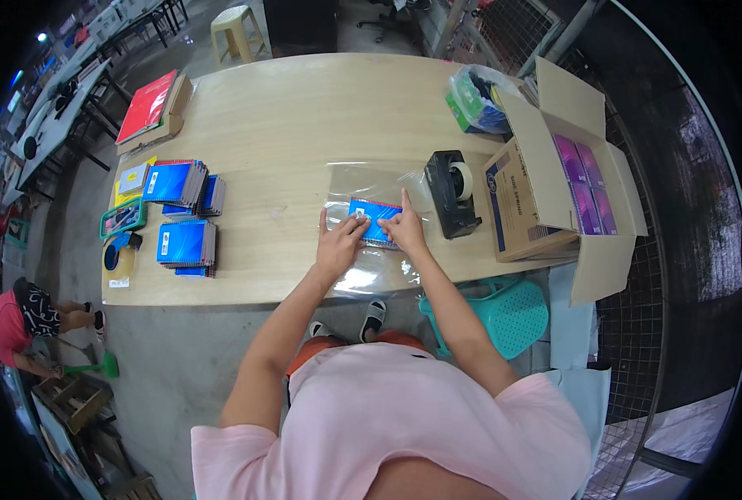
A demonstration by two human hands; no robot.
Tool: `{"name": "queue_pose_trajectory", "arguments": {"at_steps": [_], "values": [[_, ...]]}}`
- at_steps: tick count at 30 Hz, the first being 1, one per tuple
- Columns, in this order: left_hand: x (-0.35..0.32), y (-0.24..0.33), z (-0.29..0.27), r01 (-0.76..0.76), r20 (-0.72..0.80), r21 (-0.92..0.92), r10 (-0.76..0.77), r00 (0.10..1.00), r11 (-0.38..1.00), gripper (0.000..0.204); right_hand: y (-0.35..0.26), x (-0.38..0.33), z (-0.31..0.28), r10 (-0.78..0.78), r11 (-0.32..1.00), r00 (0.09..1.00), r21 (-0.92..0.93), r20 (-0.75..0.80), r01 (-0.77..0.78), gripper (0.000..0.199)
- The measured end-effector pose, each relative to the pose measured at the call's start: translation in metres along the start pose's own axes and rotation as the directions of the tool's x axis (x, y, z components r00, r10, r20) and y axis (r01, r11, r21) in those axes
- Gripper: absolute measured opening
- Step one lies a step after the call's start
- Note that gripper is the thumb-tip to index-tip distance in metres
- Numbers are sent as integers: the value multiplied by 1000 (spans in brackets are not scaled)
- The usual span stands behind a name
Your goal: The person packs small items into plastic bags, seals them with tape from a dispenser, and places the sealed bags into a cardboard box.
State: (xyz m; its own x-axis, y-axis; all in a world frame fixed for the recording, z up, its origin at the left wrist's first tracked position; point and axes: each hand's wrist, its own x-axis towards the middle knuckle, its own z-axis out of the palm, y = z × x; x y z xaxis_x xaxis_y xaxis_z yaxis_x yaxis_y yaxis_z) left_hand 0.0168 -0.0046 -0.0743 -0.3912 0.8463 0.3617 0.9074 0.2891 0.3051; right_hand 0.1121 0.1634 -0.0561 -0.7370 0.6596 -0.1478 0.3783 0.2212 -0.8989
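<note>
A blue spiral-bound notebook lies on a transparent plastic sheet on the table before me. My left hand rests over the notebook's left part, fingers stretched out and spread. From the right, my right hand touches the notebook's right side with its thumb, and its index finger points away from me along the edge. Neither hand appears to grip the notebook. A black tape dispenser with a roll of tape stands just right of my right hand.
Stacks of blue notebooks stand at the left, beside a green basket and tape rolls. Red folders lie far left. An open carton with purple boxes is at the right; a green stool is below. Another person is far left.
</note>
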Motion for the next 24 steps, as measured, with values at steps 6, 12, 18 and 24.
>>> {"name": "queue_pose_trajectory", "arguments": {"at_steps": [6, 12, 18, 24], "values": [[14, 9, -4, 6, 82, -16, -5, 997, 1000, 56, 12, 20, -4, -55, 821, 997, -571, -58, 12, 105], [-10, -14, 1, -51, 15, 61, 51, 999, 997, 65, 0, 6, -9, -86, 772, 980, -610, 180, 180, 91], [-43, -32, -27, 519, -83, 61, -514, 854, 852, 80, 8, 6, -44, -71, 751, 906, -575, 418, 324, 110], [-35, 48, -13, 667, 668, -706, -539, 513, -240, 84, 7, 72, -34, -521, 466, 772, -636, 365, 615, 81]]}}
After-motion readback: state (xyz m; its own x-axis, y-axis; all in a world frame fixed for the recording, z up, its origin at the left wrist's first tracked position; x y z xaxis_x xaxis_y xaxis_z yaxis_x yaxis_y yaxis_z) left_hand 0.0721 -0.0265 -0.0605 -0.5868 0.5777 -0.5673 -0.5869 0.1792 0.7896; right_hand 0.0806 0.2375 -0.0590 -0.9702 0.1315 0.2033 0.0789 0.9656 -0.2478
